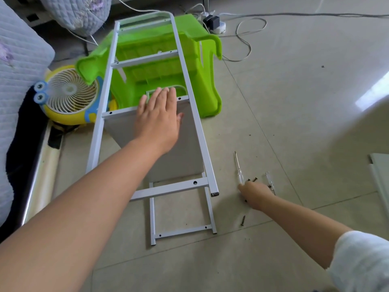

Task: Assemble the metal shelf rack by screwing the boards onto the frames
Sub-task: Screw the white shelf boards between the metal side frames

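The left hand (158, 117) lies flat, fingers straight, on the board (168, 152) that stands between the two white frames. The right hand (255, 193) reaches down to the floor among dark screws (254, 179), beside a clear-handled screwdriver (239, 169); whether its fingers pinch anything cannot be told. The upper frame (190, 98) leans over a green stool (160, 66) lying on its side; the lower frame (152, 220) lies on the tiles. One screw (243, 220) lies apart, nearer the person. A yellow fan (67, 95) sits left of the stool.

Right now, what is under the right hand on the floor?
Dark screws and a screwdriver handle lie at the right hand. Anything beneath the palm is covered.
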